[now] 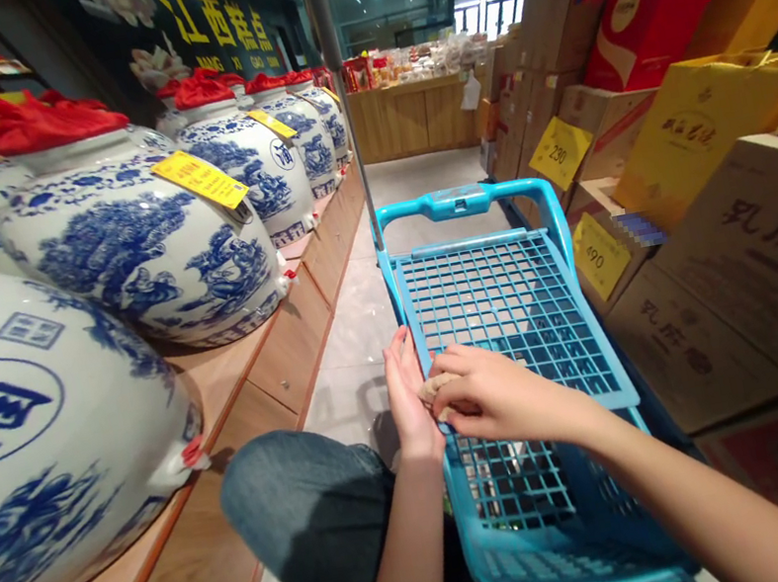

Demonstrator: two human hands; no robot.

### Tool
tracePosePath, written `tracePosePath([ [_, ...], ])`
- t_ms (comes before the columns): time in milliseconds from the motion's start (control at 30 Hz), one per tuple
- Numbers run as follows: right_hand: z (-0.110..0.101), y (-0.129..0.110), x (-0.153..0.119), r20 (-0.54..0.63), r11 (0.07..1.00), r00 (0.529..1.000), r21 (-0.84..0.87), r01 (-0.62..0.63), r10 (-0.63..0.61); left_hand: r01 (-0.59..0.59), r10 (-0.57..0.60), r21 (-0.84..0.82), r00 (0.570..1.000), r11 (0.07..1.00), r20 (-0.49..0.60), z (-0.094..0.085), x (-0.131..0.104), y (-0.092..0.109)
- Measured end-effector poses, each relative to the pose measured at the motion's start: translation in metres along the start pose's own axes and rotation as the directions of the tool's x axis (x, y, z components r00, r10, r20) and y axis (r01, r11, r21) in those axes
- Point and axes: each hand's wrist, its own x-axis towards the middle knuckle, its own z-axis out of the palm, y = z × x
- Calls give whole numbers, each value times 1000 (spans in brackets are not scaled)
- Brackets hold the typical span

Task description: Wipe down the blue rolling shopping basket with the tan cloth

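Note:
A blue plastic shopping trolley [539,505] with grid panels stands in front of me. My right hand [487,394] reaches across its left edge, fingers curled on a small beige, ridged piece [438,385] that looks like twisted cloth or rope. Most of that piece is hidden by the fingers. My left hand [413,405] is upright beside the trolley's left rim, palm toward the beige piece, fingers stretched upward. The two hands meet at the beige piece. A grey pole [335,70] rises from the trolley's far left corner.
Large blue-and-white jars [145,234] with red cloth tops line a wooden shelf [289,369] at left. Stacked cardboard boxes [768,264] and a yellow bag [695,147] crowd the right. Tiled floor [356,337] runs between, toward a wooden counter [404,118]. My bent knee [289,489] is beside the shelf.

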Motion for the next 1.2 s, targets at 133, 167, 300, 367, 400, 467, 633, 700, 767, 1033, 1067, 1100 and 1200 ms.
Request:
tracePosePath([
  [133,-2,2,1,-6,999,999,-4,-42,42,-3,3,1,1000,1000,1,-1,1,0],
  [167,-1,2,2,-36,996,996,-36,-81,80,-2,2,-6,1000,1000,4,0,0,1],
  [300,-3,-2,3,3,996,997,-51,-80,80,-3,4,-23,1000,1000,15,1,0,2],
  [367,-5,-5,2,66,1000,997,-5,-30,30,-6,6,-3,1000,1000,2,0,0,1],
  [400,-5,-6,1,77,1000,997,1,-22,22,-7,7,7,1000,1000,-4,-1,0,1],
  [467,-7,-6,0,71,1000,997,-7,-25,26,-7,7,23,1000,1000,-3,-3,0,1],
  [633,-8,-4,0,33,999,999,27,-41,40,-18,18,36,1000,999,21,-4,0,3],
  [700,-8,-6,2,69,1000,998,2,-12,12,-23,22,32,1000,999,16,-2,1,4],
  [767,-8,-8,3,128,999,991,-16,41,-38,-17,17,22,1000,1000,1,-1,1,6],
  [1033,-7,-11,-2,113,979,993,-205,6,17,-16,15,50,1000,999,7,-2,1,6],
  [1067,-7,-14,-2,113,969,993,-246,9,19,-18,18,57,1000,998,7,-4,2,5],
  [1100,-8,-16,-3,111,958,993,-288,6,27,-21,20,65,1000,998,10,-5,4,4],
  [1200,-8,-20,-2,127,935,991,-355,7,40,-15,11,113,999,993,39,-9,12,6],
])
